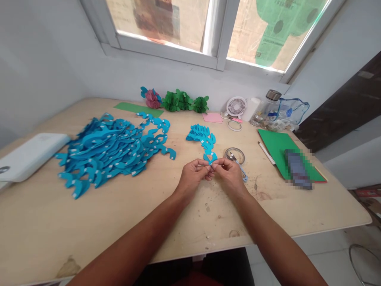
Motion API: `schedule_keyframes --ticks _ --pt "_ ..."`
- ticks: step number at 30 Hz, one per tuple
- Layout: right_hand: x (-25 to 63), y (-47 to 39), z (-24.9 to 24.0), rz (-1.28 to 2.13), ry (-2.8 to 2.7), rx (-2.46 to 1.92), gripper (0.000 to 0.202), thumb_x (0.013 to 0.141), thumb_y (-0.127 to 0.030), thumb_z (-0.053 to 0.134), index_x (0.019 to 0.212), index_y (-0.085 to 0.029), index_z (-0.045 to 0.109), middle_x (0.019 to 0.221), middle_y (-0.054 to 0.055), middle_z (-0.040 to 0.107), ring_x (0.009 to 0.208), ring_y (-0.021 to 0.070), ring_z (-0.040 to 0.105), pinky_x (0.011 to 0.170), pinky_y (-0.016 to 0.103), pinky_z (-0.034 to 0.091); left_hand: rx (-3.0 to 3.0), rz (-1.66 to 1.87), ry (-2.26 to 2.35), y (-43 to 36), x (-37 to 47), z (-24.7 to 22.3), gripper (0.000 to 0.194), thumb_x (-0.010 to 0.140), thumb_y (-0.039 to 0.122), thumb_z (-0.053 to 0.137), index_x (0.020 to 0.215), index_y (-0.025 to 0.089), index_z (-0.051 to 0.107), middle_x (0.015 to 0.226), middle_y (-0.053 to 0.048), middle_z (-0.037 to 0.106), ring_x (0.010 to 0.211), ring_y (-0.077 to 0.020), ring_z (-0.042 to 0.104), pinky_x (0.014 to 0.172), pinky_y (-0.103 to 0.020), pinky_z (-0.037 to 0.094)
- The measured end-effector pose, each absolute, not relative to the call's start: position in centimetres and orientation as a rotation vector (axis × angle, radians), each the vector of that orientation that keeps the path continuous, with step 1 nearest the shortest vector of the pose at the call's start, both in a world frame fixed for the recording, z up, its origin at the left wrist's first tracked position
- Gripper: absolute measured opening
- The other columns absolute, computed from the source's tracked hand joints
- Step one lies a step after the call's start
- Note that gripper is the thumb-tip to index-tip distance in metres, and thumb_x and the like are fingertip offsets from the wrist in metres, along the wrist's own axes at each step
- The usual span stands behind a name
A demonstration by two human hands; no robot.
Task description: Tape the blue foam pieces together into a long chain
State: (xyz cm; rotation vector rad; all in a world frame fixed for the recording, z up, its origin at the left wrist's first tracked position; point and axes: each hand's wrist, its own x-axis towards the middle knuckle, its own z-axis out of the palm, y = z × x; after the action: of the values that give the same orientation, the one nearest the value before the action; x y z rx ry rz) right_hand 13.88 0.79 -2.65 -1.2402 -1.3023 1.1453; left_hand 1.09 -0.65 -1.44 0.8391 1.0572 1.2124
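Observation:
Near the table's middle, a chain of curved blue paper pieces (209, 145) runs from a folded stack (198, 133) toward me. My left hand (196, 172) pinches the near end of this chain between thumb and finger. Right beside it, my right hand (228, 172) pinches the same end, so the fingertips of both almost meet. Small white squares show on some of the pieces. Just beyond my right hand lie a roll of tape (235, 155) and a light blue tool (243, 173), partly covered by the fingers.
A large heap of blue paper pieces (113, 147) covers the left side, beside a white device (35, 155). Along the wall stand green paper figures (183, 100), a pink one (152, 98), a small fan (236, 106) and a bottle (268, 107). Green sheets (276, 147) lie right.

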Motion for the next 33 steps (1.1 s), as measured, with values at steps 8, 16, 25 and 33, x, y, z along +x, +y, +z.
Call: schedule_keyframes --ticks 8,16,25,33 --pt "13.96 0.84 -2.5 1.1 -1.332 -1.263 0.014 0.067 -0.031 0.063 0.07 -0.017 0.064 0.067 0.002 0.064 0.06 0.0143 0.056 0.056 0.026 0.044 0.871 1.21 1.117 -0.7 0.9 -1.08 0.015 0.059 0.025 0.07 0.067 0.013 0.063 0.058 -0.004 0.065 0.054 -0.0135 0.058 0.052 -0.024 0.046" --pt "13.88 0.7 -2.53 0.988 -1.383 -1.258 0.011 0.069 -0.029 0.061 0.069 -0.018 0.064 0.067 0.001 0.063 0.059 0.013 0.053 0.056 0.025 0.042 0.816 1.226 1.067 -0.64 1.17 -1.66 0.018 0.059 0.028 0.071 0.068 0.013 0.065 0.06 -0.004 0.065 0.058 -0.0142 0.059 0.056 -0.025 0.048" --pt "13.93 0.69 -2.04 0.821 -1.498 -1.256 0.01 0.069 -0.026 0.059 0.068 -0.018 0.063 0.075 0.003 0.064 0.072 0.0167 0.057 0.066 0.028 0.042 0.745 1.25 1.001 -0.69 1.32 -1.83 0.018 0.059 0.027 0.072 0.069 0.012 0.066 0.061 -0.004 0.065 0.058 -0.0124 0.058 0.059 -0.025 0.047" --pt "13.87 0.52 -1.81 0.683 -1.56 -1.265 0.01 0.071 -0.026 0.058 0.067 -0.019 0.064 0.074 0.003 0.064 0.073 0.0164 0.057 0.068 0.028 0.041 0.744 1.272 1.001 -0.75 1.39 -1.79 0.019 0.058 0.027 0.073 0.067 0.012 0.067 0.06 -0.004 0.065 0.057 -0.0122 0.058 0.059 -0.025 0.047"
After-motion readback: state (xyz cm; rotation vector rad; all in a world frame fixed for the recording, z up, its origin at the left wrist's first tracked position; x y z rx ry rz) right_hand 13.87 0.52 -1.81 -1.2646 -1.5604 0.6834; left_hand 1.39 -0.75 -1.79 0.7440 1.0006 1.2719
